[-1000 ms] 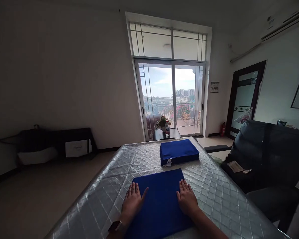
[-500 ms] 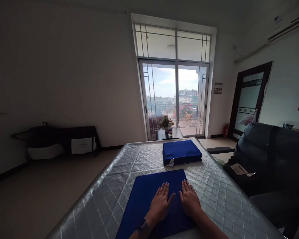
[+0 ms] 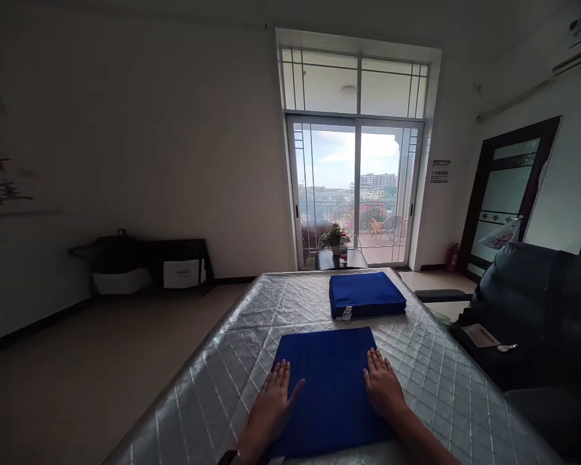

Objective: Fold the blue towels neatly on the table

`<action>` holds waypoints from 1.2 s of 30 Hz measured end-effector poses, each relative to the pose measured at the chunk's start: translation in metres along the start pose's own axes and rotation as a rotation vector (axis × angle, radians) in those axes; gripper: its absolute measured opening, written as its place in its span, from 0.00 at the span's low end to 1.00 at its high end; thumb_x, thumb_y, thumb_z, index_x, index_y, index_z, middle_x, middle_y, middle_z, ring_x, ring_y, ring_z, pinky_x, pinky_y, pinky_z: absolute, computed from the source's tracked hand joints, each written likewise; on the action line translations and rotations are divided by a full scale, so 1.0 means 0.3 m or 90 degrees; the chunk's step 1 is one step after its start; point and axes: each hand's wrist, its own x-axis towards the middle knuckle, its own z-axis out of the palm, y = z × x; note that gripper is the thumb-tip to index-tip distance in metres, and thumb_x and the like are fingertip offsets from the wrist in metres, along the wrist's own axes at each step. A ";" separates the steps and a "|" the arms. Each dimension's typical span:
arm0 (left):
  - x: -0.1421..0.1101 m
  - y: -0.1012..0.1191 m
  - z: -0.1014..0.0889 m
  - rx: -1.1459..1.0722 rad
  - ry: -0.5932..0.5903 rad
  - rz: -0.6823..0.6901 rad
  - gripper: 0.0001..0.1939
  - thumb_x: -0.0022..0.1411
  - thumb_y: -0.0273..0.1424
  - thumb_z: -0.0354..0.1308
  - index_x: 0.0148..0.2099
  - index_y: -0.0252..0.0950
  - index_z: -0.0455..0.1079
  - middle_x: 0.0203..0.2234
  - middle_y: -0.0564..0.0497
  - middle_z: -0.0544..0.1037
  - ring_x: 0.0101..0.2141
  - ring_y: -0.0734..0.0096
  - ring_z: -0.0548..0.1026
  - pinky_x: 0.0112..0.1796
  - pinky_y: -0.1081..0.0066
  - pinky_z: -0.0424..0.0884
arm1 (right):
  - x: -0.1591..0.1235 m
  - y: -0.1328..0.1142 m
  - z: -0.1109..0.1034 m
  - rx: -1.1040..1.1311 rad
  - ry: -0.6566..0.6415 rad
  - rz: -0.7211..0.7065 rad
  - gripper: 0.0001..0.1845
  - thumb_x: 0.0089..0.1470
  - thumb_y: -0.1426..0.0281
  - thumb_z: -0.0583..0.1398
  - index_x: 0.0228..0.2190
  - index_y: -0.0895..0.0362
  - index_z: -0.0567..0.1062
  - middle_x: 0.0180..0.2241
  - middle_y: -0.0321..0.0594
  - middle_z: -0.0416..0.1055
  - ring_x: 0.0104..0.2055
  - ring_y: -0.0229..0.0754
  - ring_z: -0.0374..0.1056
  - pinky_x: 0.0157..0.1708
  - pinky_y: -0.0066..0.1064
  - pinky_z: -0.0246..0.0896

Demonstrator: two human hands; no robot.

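A folded blue cloth (image 3: pixel 326 387) lies flat in front of me on a silver quilted table cover (image 3: pixel 213 387). My left hand (image 3: pixel 271 397) rests flat along the cloth's left edge, thumb spread and the other fingers stretched forward. On the right edge of the cloth lies my right hand (image 3: pixel 383 384), also flat with its fingers extended. Both palms face down and neither hand grips anything. Just beyond the cloth sits a stack of folded blue cloths (image 3: pixel 366 294), with a white tag at its near left corner.
Behind the covered table is a small black table (image 3: pixel 326 260) with a potted plant (image 3: pixel 336 237) and a bottle (image 3: pixel 343 248). A dark armchair (image 3: pixel 527 303) stands at the right, holding a card (image 3: pixel 480 336). Sliding glass doors (image 3: pixel 356 181) are at the back.
My left hand has slid left from the middle of the cloth to its left edge. My right hand stays at the right edge. The view has turned slightly left.
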 end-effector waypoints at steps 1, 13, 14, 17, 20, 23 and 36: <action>0.003 0.008 -0.009 -0.006 -0.033 -0.017 0.44 0.69 0.57 0.31 0.72 0.29 0.52 0.70 0.39 0.60 0.69 0.53 0.58 0.67 0.52 0.59 | -0.008 -0.006 -0.005 -0.012 0.005 -0.013 0.35 0.66 0.65 0.39 0.68 0.68 0.53 0.72 0.50 0.46 0.75 0.46 0.38 0.73 0.43 0.34; 0.002 0.042 -0.081 -0.027 -0.087 -0.053 0.47 0.69 0.58 0.33 0.71 0.23 0.51 0.71 0.35 0.53 0.70 0.52 0.53 0.69 0.50 0.55 | -0.177 -0.014 -0.005 0.016 -0.071 -0.012 0.38 0.66 0.56 0.41 0.69 0.64 0.51 0.72 0.43 0.43 0.75 0.47 0.39 0.73 0.44 0.37; 0.001 0.040 -0.083 -0.017 -0.083 -0.055 0.46 0.69 0.57 0.33 0.71 0.23 0.52 0.70 0.34 0.54 0.70 0.51 0.54 0.68 0.50 0.56 | -0.182 -0.010 -0.005 0.022 -0.074 -0.009 0.38 0.66 0.55 0.41 0.69 0.63 0.51 0.73 0.42 0.43 0.75 0.46 0.39 0.73 0.44 0.37; -0.002 0.035 -0.091 0.020 -0.074 -0.053 0.44 0.69 0.55 0.34 0.70 0.25 0.56 0.69 0.34 0.58 0.69 0.49 0.57 0.67 0.48 0.59 | -0.188 -0.005 -0.008 0.035 -0.073 -0.008 0.38 0.66 0.54 0.41 0.69 0.62 0.50 0.73 0.42 0.42 0.75 0.46 0.37 0.73 0.43 0.36; -0.003 0.074 -0.109 0.048 -0.055 -0.050 0.44 0.69 0.56 0.35 0.69 0.25 0.58 0.69 0.35 0.59 0.69 0.49 0.57 0.67 0.48 0.59 | -0.188 -0.007 -0.013 0.044 -0.078 -0.009 0.38 0.66 0.55 0.41 0.69 0.62 0.50 0.73 0.42 0.42 0.75 0.46 0.37 0.74 0.43 0.36; -0.002 0.204 -0.134 0.030 -0.038 0.011 0.42 0.70 0.56 0.35 0.71 0.28 0.55 0.70 0.39 0.57 0.69 0.53 0.56 0.67 0.52 0.60 | -0.185 -0.007 -0.010 0.054 -0.080 -0.008 0.38 0.66 0.55 0.41 0.69 0.63 0.50 0.73 0.43 0.42 0.75 0.46 0.38 0.73 0.44 0.37; 0.028 0.547 -0.187 -0.139 -0.214 0.168 0.40 0.71 0.54 0.32 0.73 0.32 0.50 0.71 0.42 0.53 0.71 0.57 0.51 0.70 0.51 0.55 | -0.196 0.010 -0.007 0.048 -0.070 -0.030 0.37 0.66 0.56 0.41 0.69 0.63 0.51 0.73 0.44 0.43 0.75 0.48 0.39 0.73 0.43 0.38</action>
